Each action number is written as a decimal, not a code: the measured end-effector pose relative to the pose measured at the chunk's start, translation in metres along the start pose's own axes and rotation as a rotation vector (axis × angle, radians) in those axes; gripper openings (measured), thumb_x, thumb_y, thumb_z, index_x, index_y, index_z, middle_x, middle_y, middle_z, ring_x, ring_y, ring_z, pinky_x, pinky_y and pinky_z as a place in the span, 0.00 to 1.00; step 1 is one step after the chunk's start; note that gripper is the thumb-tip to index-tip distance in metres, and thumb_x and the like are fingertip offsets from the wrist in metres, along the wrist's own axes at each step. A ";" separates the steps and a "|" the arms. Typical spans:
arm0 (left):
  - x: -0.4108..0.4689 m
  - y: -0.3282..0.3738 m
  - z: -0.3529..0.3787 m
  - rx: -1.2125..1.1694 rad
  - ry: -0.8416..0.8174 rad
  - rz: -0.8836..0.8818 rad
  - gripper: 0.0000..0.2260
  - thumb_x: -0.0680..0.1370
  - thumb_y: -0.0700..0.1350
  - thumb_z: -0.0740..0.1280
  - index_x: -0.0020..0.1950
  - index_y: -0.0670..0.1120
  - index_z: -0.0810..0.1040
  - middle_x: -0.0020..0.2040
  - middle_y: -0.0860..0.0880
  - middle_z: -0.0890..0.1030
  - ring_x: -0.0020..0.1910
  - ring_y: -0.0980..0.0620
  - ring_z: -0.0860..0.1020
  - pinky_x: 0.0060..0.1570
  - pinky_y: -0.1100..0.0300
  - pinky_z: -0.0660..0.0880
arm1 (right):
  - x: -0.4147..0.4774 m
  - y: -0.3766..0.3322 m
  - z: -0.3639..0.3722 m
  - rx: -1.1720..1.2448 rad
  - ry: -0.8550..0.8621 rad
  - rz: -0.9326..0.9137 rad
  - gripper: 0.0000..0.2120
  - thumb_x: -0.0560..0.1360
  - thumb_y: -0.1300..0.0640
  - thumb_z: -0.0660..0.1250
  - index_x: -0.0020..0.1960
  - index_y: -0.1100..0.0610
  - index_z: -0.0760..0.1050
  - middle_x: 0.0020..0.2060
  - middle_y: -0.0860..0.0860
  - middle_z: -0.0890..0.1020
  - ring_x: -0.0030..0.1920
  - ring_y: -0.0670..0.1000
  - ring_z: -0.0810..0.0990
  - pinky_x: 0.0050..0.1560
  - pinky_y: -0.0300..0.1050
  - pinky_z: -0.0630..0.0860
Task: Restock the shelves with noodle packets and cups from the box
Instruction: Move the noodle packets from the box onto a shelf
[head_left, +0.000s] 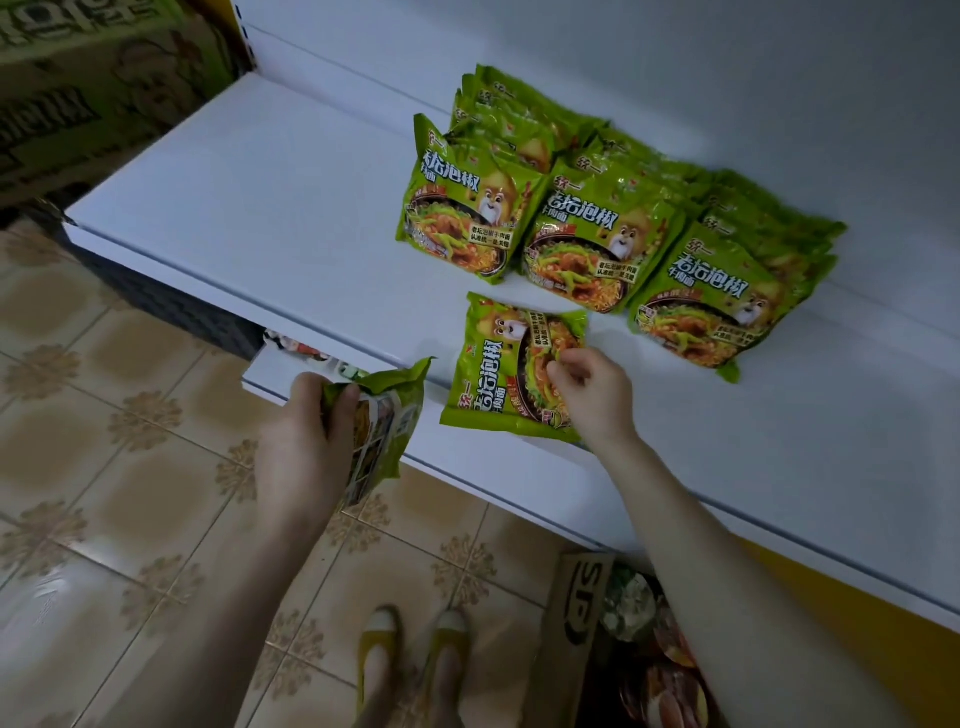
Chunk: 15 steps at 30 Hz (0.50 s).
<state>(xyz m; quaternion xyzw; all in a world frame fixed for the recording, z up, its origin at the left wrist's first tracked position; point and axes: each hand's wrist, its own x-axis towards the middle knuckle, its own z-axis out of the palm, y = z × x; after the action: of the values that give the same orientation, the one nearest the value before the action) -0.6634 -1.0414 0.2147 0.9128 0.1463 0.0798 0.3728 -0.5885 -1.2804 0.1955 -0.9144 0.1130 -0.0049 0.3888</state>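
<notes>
Three rows of green noodle packets (597, 228) stand leaning on the white shelf (270, 197) towards its back right. One more green packet (498, 374) lies flat near the shelf's front edge, and my right hand (592, 389) pinches its right side with the fingertips. My left hand (306, 441) grips another green noodle packet (384, 421) in front of the shelf edge, over the floor. The open cardboard box (582, 623) with cups and packets stands on the floor under my right forearm.
A green printed carton (88, 83) sits at the top left beside the shelf. A lower shelf (270, 374) with small goods shows below the front edge. Tiled floor (104, 467) lies to the left; my feet in yellow shoes (415, 654) stand by the box.
</notes>
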 end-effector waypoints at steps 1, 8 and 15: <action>-0.001 0.001 0.001 0.001 -0.001 -0.007 0.12 0.80 0.48 0.58 0.46 0.39 0.69 0.30 0.48 0.70 0.28 0.46 0.71 0.27 0.50 0.69 | 0.006 -0.001 -0.001 -0.068 -0.040 -0.054 0.12 0.75 0.59 0.66 0.56 0.63 0.77 0.53 0.58 0.81 0.55 0.56 0.78 0.53 0.43 0.71; -0.009 0.005 0.000 0.013 0.013 -0.040 0.11 0.80 0.48 0.58 0.45 0.39 0.69 0.32 0.47 0.70 0.30 0.46 0.70 0.30 0.46 0.70 | 0.062 -0.041 0.028 -0.396 -0.430 -0.353 0.21 0.76 0.56 0.65 0.67 0.58 0.69 0.65 0.56 0.72 0.64 0.56 0.71 0.61 0.49 0.69; -0.015 -0.003 0.008 0.014 0.040 -0.066 0.09 0.80 0.46 0.59 0.47 0.40 0.69 0.32 0.49 0.70 0.32 0.45 0.71 0.32 0.47 0.71 | 0.089 -0.042 0.038 -0.455 -0.571 -0.164 0.37 0.71 0.48 0.71 0.73 0.57 0.58 0.70 0.55 0.66 0.68 0.57 0.67 0.66 0.51 0.67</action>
<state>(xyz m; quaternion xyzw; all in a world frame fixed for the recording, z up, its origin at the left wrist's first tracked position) -0.6762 -1.0489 0.2066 0.9083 0.1843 0.0848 0.3659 -0.4896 -1.2440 0.1918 -0.9479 -0.0756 0.2443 0.1900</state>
